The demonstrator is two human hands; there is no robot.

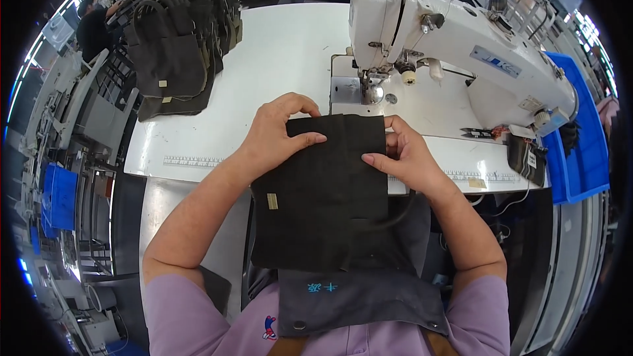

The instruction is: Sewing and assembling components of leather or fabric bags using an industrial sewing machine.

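Observation:
A dark olive-black fabric bag piece (310, 184) is held up between my hands, its top edge at the front of the sewing table and its lower part over my lap. A small pale tag (272, 201) shows on its left side, and a dark strap bends out at the lower right. My left hand (273, 133) pinches the top left edge, thumb in front and fingers partly behind. With the thumb in front, my right hand (410, 158) grips the right edge; its other fingers curl behind. Just beyond the cloth stands a white sewing machine (422, 39), its presser foot (371, 92) apart from the fabric.
A pile of similar dark bags with handles (168, 59) sits at the far left of the white table (283, 46). Thread snips (478, 133) lie by the machine's base. At the right is a blue bin (560, 165). Another person (95, 26) sits at the far left.

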